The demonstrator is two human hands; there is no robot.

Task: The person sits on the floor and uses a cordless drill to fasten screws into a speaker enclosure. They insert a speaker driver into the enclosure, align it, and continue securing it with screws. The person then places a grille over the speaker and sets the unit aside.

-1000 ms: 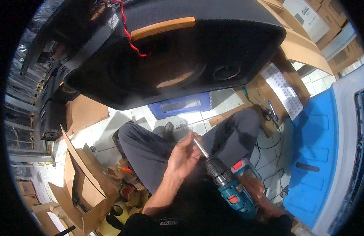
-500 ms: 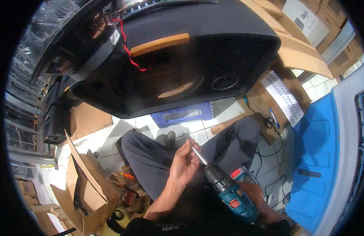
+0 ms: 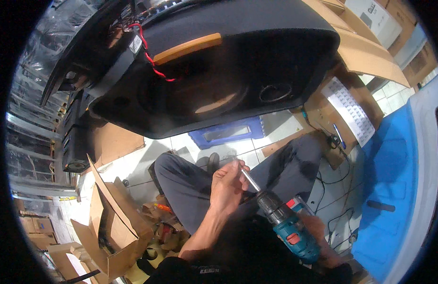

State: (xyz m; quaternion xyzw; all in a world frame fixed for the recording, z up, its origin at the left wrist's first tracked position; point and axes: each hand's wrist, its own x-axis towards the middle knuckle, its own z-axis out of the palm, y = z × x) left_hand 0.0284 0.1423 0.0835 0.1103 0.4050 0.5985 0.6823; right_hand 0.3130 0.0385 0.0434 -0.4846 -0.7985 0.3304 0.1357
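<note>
My right hand (image 3: 316,232) is wrapped round a teal and black cordless drill (image 3: 294,236), which points up and to the left over my lap. A long silver bit (image 3: 249,179) sticks out of its black chuck. At the bit's tip, the fingers of my left hand (image 3: 227,189) are pinched together. Whatever is between them is too small to make out. Beyond my knees stands a large black speaker cabinet (image 3: 294,47) with round openings in its face, its inside dark. A twisted red and black wire (image 3: 146,47) hangs across the cabinet's upper left.
Under the cabinet is a blue plastic stool (image 3: 195,139). An open cardboard box (image 3: 126,253) stands at the left. On the right are a blue panel (image 3: 389,175), a printed sheet (image 3: 351,111), a pen (image 3: 339,136) and black cables (image 3: 335,182) on the floor.
The view has shifted, so the surroundings sit slightly differently. Both hands and the drill appear a little further right; the left fingers remain at the bit's tip.
</note>
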